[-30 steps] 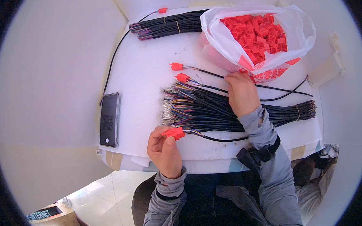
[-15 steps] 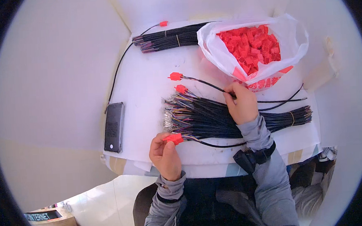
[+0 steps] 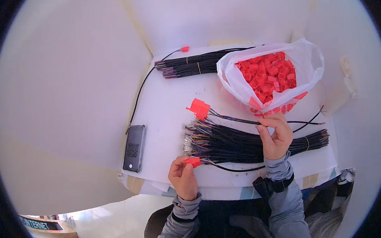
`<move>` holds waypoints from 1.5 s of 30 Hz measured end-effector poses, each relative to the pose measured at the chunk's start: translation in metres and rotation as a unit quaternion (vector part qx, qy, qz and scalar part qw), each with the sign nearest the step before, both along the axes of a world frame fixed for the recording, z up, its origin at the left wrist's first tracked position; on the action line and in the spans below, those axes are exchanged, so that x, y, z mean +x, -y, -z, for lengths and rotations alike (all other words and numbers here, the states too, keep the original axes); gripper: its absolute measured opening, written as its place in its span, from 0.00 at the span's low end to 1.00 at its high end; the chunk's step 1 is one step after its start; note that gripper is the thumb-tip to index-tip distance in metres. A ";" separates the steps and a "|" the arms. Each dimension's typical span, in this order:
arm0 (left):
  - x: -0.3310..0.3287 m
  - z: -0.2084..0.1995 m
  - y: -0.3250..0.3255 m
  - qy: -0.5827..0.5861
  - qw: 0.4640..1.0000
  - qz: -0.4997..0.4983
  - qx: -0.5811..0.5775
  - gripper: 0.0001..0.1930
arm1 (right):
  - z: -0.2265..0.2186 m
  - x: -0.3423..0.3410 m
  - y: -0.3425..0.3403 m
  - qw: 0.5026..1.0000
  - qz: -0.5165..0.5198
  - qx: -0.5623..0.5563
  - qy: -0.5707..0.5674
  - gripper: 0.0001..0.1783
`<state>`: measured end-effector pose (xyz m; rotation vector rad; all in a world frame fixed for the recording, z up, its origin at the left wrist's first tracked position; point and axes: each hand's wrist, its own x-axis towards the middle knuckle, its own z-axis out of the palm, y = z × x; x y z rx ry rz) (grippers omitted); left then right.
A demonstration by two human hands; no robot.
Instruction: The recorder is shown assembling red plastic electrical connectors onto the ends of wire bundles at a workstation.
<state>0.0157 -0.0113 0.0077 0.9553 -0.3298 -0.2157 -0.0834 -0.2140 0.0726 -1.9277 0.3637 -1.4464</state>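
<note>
Between its thumb and fingers, my left hand [image 3: 183, 179] pinches a red plastic connector [image 3: 193, 162] at the near edge of the table. A black cable [image 3: 232, 170] runs from this connector rightward under my right forearm. My right hand [image 3: 277, 136] is closed on black cable [image 3: 235, 119] above the bundle. Red connector housing [image 3: 198, 108] sits at the left end of that cable; whether it is one piece or two overlapping I cannot tell. Below lies a thick bundle of black cables [image 3: 230, 145], with bare metal terminals and coloured wires at its left end.
A white plastic bag [image 3: 229, 80] full of red connectors [image 3: 268, 74] stands at the back right. Tied black cables [image 3: 196, 63] lie behind it to the left, near a single cable with a red connector [image 3: 185, 49]. A phone [image 3: 134, 148] lies at the left edge.
The whole view has shifted, so the table sits lower. My right hand has drawn its cable nearer, and the red connector housing at its end looks larger. My left hand keeps its connector.
</note>
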 end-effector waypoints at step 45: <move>0.001 0.003 0.000 0.012 1.000 -0.003 -0.014 0.11 | 0.001 -0.003 0.001 0.998 -0.024 -0.027 0.048 0.08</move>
